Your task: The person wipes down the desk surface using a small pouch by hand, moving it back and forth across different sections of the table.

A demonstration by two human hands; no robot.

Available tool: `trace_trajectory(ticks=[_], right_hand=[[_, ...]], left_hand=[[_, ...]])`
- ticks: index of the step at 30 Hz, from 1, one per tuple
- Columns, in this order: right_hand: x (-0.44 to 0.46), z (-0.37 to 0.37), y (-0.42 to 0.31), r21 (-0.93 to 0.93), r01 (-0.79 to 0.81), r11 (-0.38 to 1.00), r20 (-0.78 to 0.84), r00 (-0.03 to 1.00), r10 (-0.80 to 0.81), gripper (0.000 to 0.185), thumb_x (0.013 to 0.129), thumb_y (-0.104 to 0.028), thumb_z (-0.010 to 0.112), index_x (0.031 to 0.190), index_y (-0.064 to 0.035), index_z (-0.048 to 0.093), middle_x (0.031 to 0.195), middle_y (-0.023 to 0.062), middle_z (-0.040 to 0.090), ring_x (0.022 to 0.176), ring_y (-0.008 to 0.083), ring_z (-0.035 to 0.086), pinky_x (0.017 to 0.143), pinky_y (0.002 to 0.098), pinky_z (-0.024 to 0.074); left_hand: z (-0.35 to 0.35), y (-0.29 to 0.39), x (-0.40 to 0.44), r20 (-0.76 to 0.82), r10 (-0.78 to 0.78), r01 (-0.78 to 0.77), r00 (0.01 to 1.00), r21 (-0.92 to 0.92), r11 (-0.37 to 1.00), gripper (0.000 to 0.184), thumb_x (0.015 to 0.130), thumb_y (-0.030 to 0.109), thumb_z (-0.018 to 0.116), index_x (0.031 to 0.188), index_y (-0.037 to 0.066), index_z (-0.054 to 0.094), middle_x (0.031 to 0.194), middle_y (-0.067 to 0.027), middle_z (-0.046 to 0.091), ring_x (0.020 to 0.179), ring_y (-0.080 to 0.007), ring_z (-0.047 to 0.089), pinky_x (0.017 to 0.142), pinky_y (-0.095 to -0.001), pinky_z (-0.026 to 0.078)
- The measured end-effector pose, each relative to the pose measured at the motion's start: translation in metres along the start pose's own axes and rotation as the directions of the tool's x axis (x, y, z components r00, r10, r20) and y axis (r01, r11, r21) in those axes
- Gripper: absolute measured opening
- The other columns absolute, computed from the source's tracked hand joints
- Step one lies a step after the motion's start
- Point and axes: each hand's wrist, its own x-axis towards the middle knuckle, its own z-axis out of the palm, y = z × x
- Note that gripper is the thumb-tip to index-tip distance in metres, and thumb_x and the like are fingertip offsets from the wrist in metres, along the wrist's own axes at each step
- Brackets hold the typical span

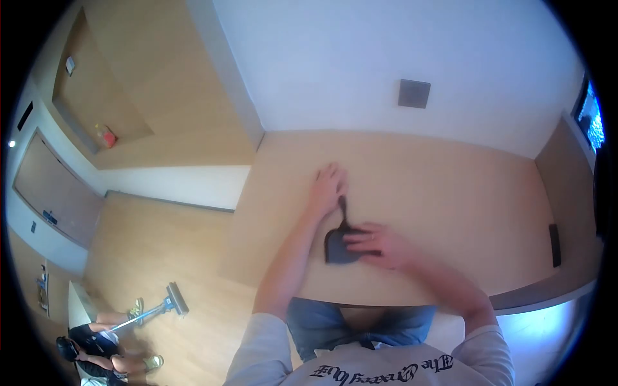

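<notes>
1. Lying on the pale wood-look tabletop (pixel 450 212), close to its near edge, is the centre of attention: a dark grey, broad-headed flat implement (pixel 336 248) with a slim black handle (pixel 343 209) pointing away from the wearer. Dustpan, spatula, scraper? Its exact kind can't be told from here.

2. Over to the bare right hand (pixel 384 248): fingers extended and spread across the broad head, not clenched. A thumb beneath the edge can't be made out.

3. And the bare left hand (pixel 329 184) is up at the handle's far end, meeting it there. Whether those fingers wrap it or merely rest on it, the view doesn't tell.

4. The step in hand looks like two-handed steadying or positioning, one hand at each end. The next move, by this reckoning, calls for control of the handle while the other hand keeps the head level; a careless push could slide it toward the near edge.

5. Further out, a narrow black bar (pixel 555 246) sits at the tabletop's right side, and a square grey plate (pixel 414 94) is on the white wall (pixel 328 71).

6. Down at lower left, well apart, another person (pixel 96 347) sits beside a blue-handled floor mop (pixel 174 300).
</notes>
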Motion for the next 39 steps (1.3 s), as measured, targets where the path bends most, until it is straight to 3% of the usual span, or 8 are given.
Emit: trace_trajectory(ticks=[5, 9, 14, 18, 21, 28, 34, 39], right_hand=[[-0.033, -0.045, 0.060, -0.061, -0.366, 0.929, -0.312, 0.891, 0.331, 0.035, 0.079, -0.016, 0.065, 0.112, -0.0022, 0.066, 0.128, 0.0121, 0.059, 0.123, 0.0348, 0.050, 0.103, 0.0425, 0.0395], [-0.087, -0.072, 0.127, 0.020, -0.748, 0.664, -0.699, 0.464, 0.544, 0.035, 0.082, -0.016, 0.063, 0.114, -0.0013, 0.065, 0.127, 0.0136, 0.059, 0.116, 0.0348, 0.055, 0.099, 0.0399, 0.0443], [-0.149, -0.076, 0.200, 0.043, -0.920, 0.388, -0.837, 0.179, 0.517, 0.034, 0.085, -0.019, 0.060, 0.117, -0.0064, 0.065, 0.132, 0.0108, 0.056, 0.119, 0.0342, 0.051, 0.101, 0.0394, 0.0419], [-0.127, -0.065, 0.191, -0.019, -0.902, 0.432, -0.802, 0.271, 0.532, 0.035, 0.085, -0.019, 0.061, 0.118, -0.0077, 0.064, 0.134, 0.0102, 0.054, 0.121, 0.0327, 0.050, 0.102, 0.0396, 0.0410], [-0.096, -0.051, 0.166, -0.160, -0.709, 0.687, -0.654, 0.597, 0.465, 0.034, 0.082, -0.017, 0.063, 0.114, -0.0084, 0.067, 0.130, 0.0107, 0.057, 0.119, 0.0338, 0.051, 0.101, 0.0407, 0.0414], [-0.006, 0.015, 0.062, -0.303, -0.160, 0.940, -0.238, 0.967, 0.088, 0.034, 0.075, -0.018, 0.067, 0.108, -0.0091, 0.068, 0.126, 0.0090, 0.060, 0.115, 0.0355, 0.053, 0.100, 0.0459, 0.0421], [-0.010, -0.012, 0.071, -0.296, -0.243, 0.924, -0.324, 0.935, 0.142, 0.035, 0.077, -0.016, 0.066, 0.110, -0.0064, 0.066, 0.125, 0.0105, 0.061, 0.113, 0.0364, 0.056, 0.095, 0.0453, 0.0458], [-0.079, -0.089, 0.153, -0.219, -0.725, 0.653, -0.706, 0.580, 0.406, 0.038, 0.080, -0.023, 0.063, 0.113, -0.0034, 0.064, 0.125, 0.0136, 0.060, 0.104, 0.0392, 0.059, 0.093, 0.0432, 0.0479]], left_hand=[[0.000, -0.002, -0.004, -0.067, 0.031, -0.032, 0.997, -0.013, 0.999, 0.042, 0.089, 0.026, 0.055, 0.128, 0.010, 0.054, 0.144, -0.0154, 0.041, 0.137, -0.0289, 0.034, 0.113, -0.0468, 0.024], [0.001, -0.009, -0.001, -0.058, 0.037, -0.035, 0.998, 0.033, 0.999, 0.041, 0.090, 0.027, 0.053, 0.127, 0.009, 0.054, 0.143, -0.0149, 0.042, 0.137, -0.0285, 0.033, 0.113, -0.0466, 0.023], [0.043, -0.028, 0.010, -0.098, 0.032, -0.030, 0.995, 0.025, 0.999, 0.040, 0.091, 0.027, 0.052, 0.127, 0.009, 0.054, 0.143, -0.0143, 0.042, 0.138, -0.0287, 0.032, 0.113, -0.0468, 0.023], [0.055, -0.031, 0.016, -0.104, 0.025, -0.023, 0.994, 0.015, 1.000, 0.040, 0.091, 0.025, 0.051, 0.127, 0.009, 0.054, 0.143, -0.0143, 0.042, 0.137, -0.0295, 0.033, 0.113, -0.0474, 0.024], [0.052, -0.026, 0.019, -0.130, 0.038, -0.036, 0.991, 0.018, 0.999, 0.039, 0.091, 0.024, 0.051, 0.127, 0.009, 0.054, 0.143, -0.0143, 0.042, 0.137, -0.0299, 0.033, 0.113, -0.0478, 0.024], [0.053, -0.021, 0.030, -0.138, 0.019, -0.022, 0.990, -0.021, 1.000, 0.039, 0.090, 0.023, 0.052, 0.127, 0.011, 0.055, 0.142, -0.0139, 0.043, 0.136, -0.0298, 0.035, 0.113, -0.0477, 0.024], [0.040, -0.006, 0.036, -0.163, 0.060, -0.063, 0.985, -0.018, 0.998, 0.040, 0.089, 0.023, 0.053, 0.127, 0.011, 0.054, 0.142, -0.0138, 0.044, 0.136, -0.0290, 0.035, 0.113, -0.0471, 0.024], [0.021, 0.013, 0.030, -0.117, 0.041, -0.046, 0.992, -0.039, 0.998, 0.039, 0.089, 0.022, 0.052, 0.127, 0.011, 0.054, 0.141, -0.0139, 0.044, 0.135, -0.0289, 0.035, 0.113, -0.0467, 0.024]])
